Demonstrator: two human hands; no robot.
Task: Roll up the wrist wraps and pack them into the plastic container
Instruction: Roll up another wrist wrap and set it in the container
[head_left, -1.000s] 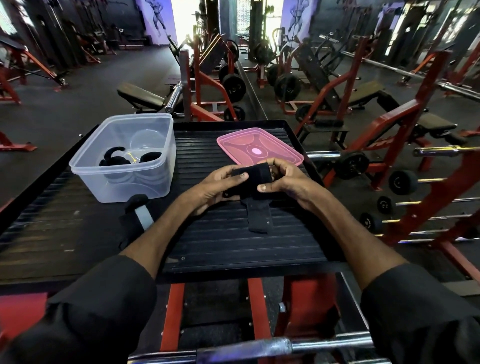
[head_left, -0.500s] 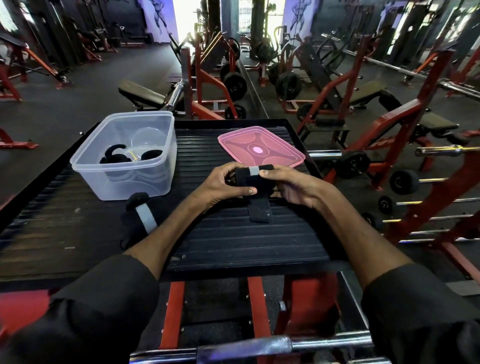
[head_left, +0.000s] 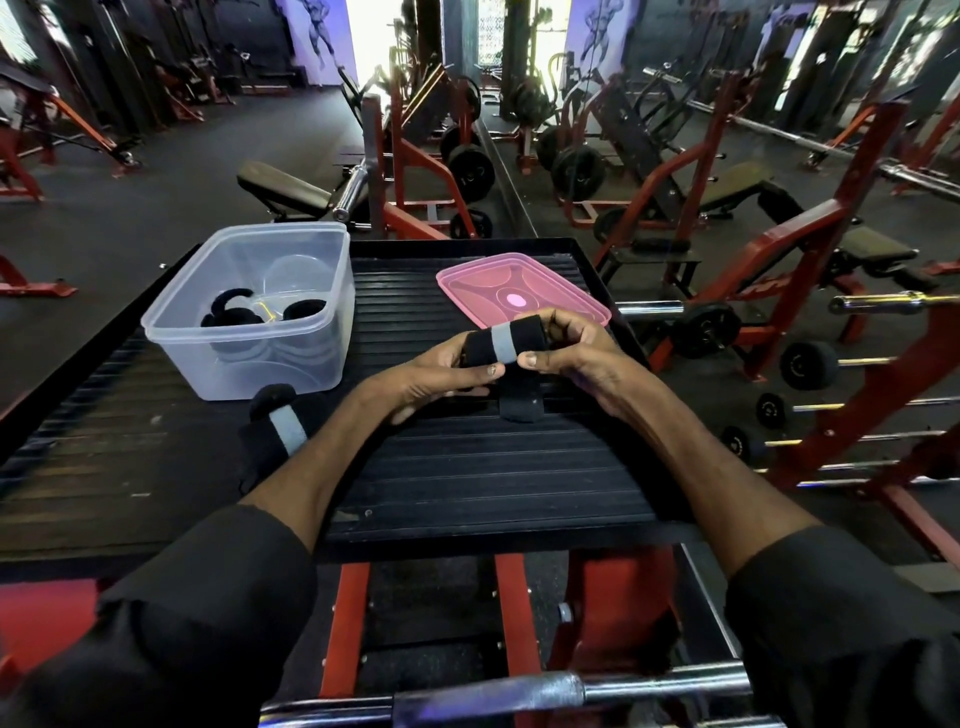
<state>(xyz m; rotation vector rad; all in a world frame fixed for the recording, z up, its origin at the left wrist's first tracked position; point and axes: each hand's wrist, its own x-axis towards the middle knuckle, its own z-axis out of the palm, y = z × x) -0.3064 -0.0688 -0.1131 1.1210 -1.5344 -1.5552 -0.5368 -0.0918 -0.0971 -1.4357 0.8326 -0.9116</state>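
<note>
A black wrist wrap (head_left: 503, 344) with a grey band is partly rolled, and both hands hold it above the black ribbed platform (head_left: 467, 467). My left hand (head_left: 436, 371) grips its left end, my right hand (head_left: 569, 348) its right end. The loose tail (head_left: 521, 400) hangs down onto the platform. A clear plastic container (head_left: 249, 312) stands at the left with rolled black wraps (head_left: 234, 314) inside. Another black wrap with a grey strip (head_left: 283, 426) lies in front of the container, beside my left forearm.
The pink lid (head_left: 519, 291) lies flat on the platform just behind my hands. The platform's right edge drops off to red weight racks and barbells (head_left: 779, 364). A steel bar (head_left: 519, 696) runs across below me. Gym benches stand farther back.
The roll has grown thicker and the hanging tail shorter. A grey band now shows on top of the roll. Both hands stayed in about the same spot.
</note>
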